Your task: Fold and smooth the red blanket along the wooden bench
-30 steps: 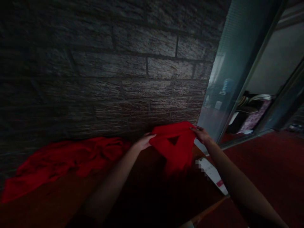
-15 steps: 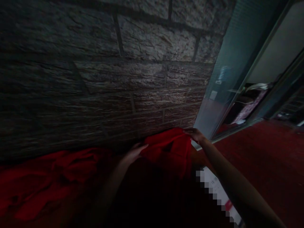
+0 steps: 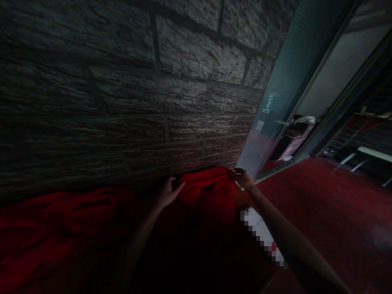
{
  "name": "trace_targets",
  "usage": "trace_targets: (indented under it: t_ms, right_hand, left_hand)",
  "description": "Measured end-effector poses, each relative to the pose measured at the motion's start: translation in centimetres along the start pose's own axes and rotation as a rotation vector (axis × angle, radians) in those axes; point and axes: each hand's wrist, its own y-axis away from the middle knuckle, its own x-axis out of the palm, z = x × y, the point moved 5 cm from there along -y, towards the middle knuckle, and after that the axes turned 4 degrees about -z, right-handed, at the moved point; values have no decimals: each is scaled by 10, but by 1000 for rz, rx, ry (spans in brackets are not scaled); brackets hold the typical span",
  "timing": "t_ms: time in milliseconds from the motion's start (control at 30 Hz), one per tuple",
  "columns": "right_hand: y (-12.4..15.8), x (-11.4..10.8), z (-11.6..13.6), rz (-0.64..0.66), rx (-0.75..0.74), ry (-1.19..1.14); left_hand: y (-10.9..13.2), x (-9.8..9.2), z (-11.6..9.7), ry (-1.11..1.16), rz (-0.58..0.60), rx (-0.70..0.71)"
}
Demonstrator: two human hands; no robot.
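A red cloth (image 3: 208, 185), perhaps a garment, lies folded against the foot of the wall, its lower part lost in shadow. My right hand (image 3: 244, 179) pinches its far right corner between thumb and fingers. At the cloth's left edge is my left hand (image 3: 170, 192), thumb and fingers apart; whether it touches the fabric is hard to see. Further left, a second heap of red cloth (image 3: 76, 212) lies crumpled along the wall.
A rough stone-block wall (image 3: 183, 94) rises straight ahead. To the right stand a glass door panel (image 3: 269, 106) and a red floor (image 3: 330, 196). Under my right forearm lies a white printed sheet or packet (image 3: 260, 228), partly pixelated. A pale bench (image 3: 375, 153) stands far right.
My left hand's fingers have spread apart at the cloth's left edge. My right hand keeps hold of the corner. The view has turned right, bringing the bench into sight.
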Motion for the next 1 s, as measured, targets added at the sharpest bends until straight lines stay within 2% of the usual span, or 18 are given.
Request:
trace_targets:
  t_ms: [67, 167, 267, 333, 433, 500, 600, 667, 833, 1000]
  right_hand:
    - [21, -3, -3, -14, 53, -9]
    - [57, 2, -4, 67, 126, -48]
    - [91, 14, 1, 168, 182, -125]
    - [110, 17, 4, 163, 232, -170]
    - [134, 17, 9, 117, 250, -232]
    - [146, 21, 12, 163, 247, -261]
    - [154, 29, 16, 239, 262, -256]
    - [152, 30, 18, 229, 264, -282]
    - [150, 23, 13, 92, 254, -402]
    - [160, 25, 3, -30, 219, -331]
  left_hand:
    - [2, -3, -4, -27, -5, 78]
    - [8, -1, -9, 61, 78, 123]
    - [12, 3, -8, 133, 114, 16]
    - [15, 8, -6, 167, 144, -52]
    - [16, 13, -9, 222, 133, -20]
    - [16, 12, -10, 234, 77, -3]
    - [15, 15, -9, 220, 92, -56]
    - [14, 18, -7, 219, 113, -108]
    - [13, 25, 0, 252, 96, -178]
    - [12, 26, 4, 298, 148, -197]
